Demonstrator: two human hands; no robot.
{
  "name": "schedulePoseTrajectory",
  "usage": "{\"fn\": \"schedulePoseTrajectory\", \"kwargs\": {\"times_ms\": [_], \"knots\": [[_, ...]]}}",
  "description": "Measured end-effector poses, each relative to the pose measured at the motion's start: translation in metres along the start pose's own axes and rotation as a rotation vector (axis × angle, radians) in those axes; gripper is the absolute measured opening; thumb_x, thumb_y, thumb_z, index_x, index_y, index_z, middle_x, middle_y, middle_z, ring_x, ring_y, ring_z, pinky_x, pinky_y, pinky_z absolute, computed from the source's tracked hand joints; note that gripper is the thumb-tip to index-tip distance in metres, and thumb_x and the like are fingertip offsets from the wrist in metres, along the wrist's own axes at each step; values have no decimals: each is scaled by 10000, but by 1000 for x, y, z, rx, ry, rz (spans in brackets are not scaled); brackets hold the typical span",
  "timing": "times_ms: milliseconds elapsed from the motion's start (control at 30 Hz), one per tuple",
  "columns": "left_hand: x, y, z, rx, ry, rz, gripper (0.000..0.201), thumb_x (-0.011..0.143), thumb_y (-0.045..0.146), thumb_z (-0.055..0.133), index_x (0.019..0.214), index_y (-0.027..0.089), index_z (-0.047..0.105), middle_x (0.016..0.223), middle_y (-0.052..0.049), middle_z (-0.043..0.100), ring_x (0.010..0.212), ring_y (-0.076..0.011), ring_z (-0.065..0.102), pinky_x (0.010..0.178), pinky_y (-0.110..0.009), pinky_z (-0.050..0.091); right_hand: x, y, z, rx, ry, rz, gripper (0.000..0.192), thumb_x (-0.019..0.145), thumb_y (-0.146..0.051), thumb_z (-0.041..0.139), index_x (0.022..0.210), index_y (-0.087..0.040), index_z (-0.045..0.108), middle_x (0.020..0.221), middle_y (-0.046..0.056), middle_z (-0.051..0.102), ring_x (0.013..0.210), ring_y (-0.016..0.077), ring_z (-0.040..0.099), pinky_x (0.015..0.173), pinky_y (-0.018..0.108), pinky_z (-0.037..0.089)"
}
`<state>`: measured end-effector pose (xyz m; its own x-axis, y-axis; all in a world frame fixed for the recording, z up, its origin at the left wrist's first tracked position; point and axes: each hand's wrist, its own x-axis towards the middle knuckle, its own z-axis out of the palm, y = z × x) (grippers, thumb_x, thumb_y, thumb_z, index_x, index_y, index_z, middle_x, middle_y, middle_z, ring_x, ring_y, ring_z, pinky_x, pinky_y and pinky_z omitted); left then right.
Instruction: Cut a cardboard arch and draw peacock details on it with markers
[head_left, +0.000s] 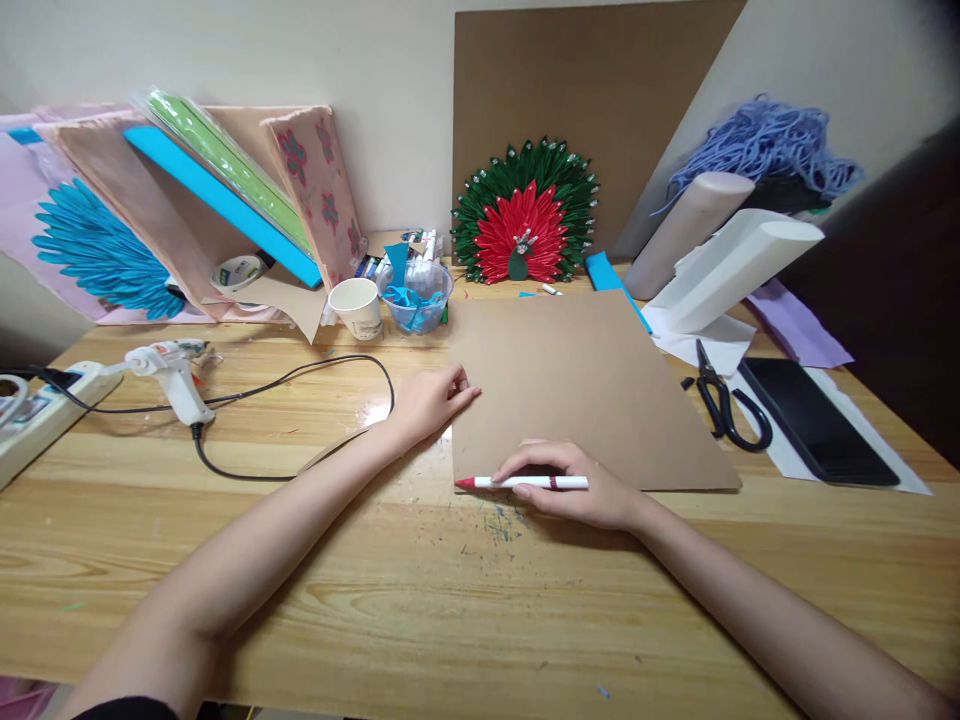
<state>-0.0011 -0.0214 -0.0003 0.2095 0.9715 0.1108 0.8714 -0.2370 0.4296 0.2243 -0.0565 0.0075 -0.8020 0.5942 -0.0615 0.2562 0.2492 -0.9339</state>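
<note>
- The board (570,380), a plain brown sheet, lies flat on the table (420,610) and is the landmark for every place below.
- The right hand (574,480) rests over the board's near edge, its fingers and thumb closed around a pen (536,483).
- The pen, white with a red end and a dark band, lies nearly along that edge, the red end at the board's near left corner.
- The left hand (435,402) is at the board's left edge, fingers bent and close together, thumb reaching onto the sheet; whether they pinch the edge, I cannot tell.
- Left of the board, beyond the left forearm, stands a glue gun (178,385), its black cord (300,370) looping towards the left hand; a power strip (52,410) lies farther left.
- Off the board's far left corner stand a paper cup (357,308) and, beside it, a clear bowl (416,310) with blue scraps.
- Behind the board, a green and red peacock (525,215) stands before a brown panel (600,80) propped at the wall.
- Right of the board lie black scissors (724,405), then a dark phone (817,420) on white paper (892,455).
- Off its far right corner, two rolls (690,225) lean below blue yarn (772,150).
</note>
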Motion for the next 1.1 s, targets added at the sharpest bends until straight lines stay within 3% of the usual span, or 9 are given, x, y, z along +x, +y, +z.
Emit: {"fn": "schedulePoseTrajectory", "kwargs": {"times_ms": [133,400,833,1100], "knots": [[0,0,0,-5,-5,2,244,842,431,505,792,202,571,651,4,611,590,-145,537,514,-247,274,1,0,1,-6,-13,-3,206,829,-248,547,985,-208,675,889,38,663,766,148,579,661,249,430],[0,2,-2,17,-15,-18,248,845,435,501,807,203,580,673,-5,626,602,-149,548,530,-246,290,1,-2,5,43,150,107,228,864,-334,515,1002,-227,661,930,33,673,803,167,588,675,259,423],[0,0,1,13,-12,-1,233,852,411,495,811,195,572,719,-17,644,637,-157,562,542,-250,304,3,-5,8,28,295,89,275,889,-356,470,1107,-247,599,1087,46,640,930,190,582,771,304,443],[-1,0,3,44,60,-66,247,871,418,455,808,203,558,709,-16,646,640,-166,569,542,-260,292,5,0,6,49,403,113,294,880,-359,469,1127,-247,582,1088,45,631,898,185,578,739,294,451]]}}
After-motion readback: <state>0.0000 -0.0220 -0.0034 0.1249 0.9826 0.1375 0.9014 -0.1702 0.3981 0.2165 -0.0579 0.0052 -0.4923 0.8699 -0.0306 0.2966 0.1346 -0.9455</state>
